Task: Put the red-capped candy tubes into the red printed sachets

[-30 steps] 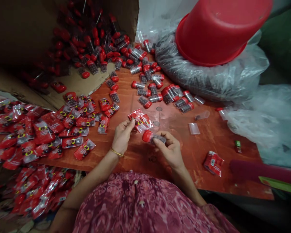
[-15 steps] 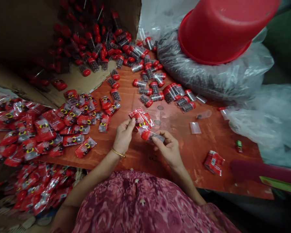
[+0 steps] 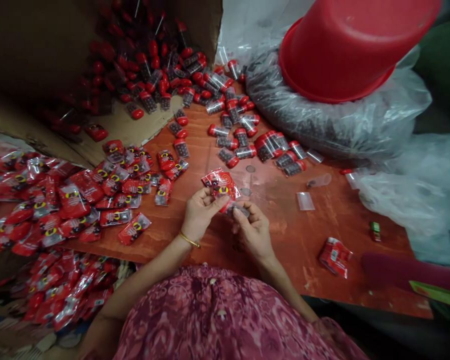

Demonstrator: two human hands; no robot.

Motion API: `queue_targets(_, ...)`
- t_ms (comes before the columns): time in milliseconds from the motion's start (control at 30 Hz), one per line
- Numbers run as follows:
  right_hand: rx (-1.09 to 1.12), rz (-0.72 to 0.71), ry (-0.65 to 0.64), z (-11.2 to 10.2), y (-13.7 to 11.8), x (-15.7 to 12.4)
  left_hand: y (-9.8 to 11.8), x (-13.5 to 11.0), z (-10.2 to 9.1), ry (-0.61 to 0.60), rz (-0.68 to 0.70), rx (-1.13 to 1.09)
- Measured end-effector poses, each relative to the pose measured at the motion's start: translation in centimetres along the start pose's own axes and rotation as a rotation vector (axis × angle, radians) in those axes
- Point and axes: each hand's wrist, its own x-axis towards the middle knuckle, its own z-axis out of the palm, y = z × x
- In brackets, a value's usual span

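My left hand (image 3: pixel 199 214), with a gold bangle at its wrist, pinches the lower edge of some red printed plastic packets (image 3: pixel 222 182). Close beside it, my right hand (image 3: pixel 254 231) is closed round a small clear red-capped tube (image 3: pixel 240 212) with dark contents. The tube's capped end lies against the packet's lower edge under my left thumb; whether it is inside cannot be made out. Fingers hide most of the tube. Further up the table lie several similar red-capped tubes (image 3: pixel 243 151).
Filled red packets (image 3: pixel 75 200) are heaped on the left, with more below the table edge. A cardboard box (image 3: pixel 133 131) of tubes opens at the back left. An upturned red bucket (image 3: pixel 337 50) rests on a plastic bag of dark pieces (image 3: pixel 322 130). One crumpled red packet (image 3: pixel 336 256) lies right.
My hands have come closer together, the left moving right toward the tube. The tube's red end has shifted to the packet's lower edge and is now mostly covered by fingers. The view has shifted slightly.
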Motion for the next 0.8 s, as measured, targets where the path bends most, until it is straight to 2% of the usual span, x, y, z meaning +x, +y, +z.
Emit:
queue_targets(167,-0.019,-0.066,0.094,0.5,0.5,0.1,-0.8,-0.1,0.5,0.150,-0.010,-0.140)
queue_targets(267,-0.031,-0.094,0.138,0.6,0.7,0.2,-1.0,-0.1,0.9,0.164,-0.026,-0.201)
queue_targets(467,-0.095,-0.083,0.076,1.4,0.7,0.9,-1.2,-0.2,1.1,0.182,-0.095,-0.240)
queue_targets(567,-0.118,-0.147,0.099,1.7,0.8,1.4,-1.2,-0.1,0.9,0.142,-0.090,-0.218)
queue_targets(700,-0.136,-0.188,-0.038,1.8,0.8,1.5,-0.5,0.2,0.5,0.080,-0.083,-0.128)
queue_targets(800,-0.112,-0.185,-0.034,2.0,0.8,1.4,0.0,0.4,0.3,0.045,-0.104,-0.107)
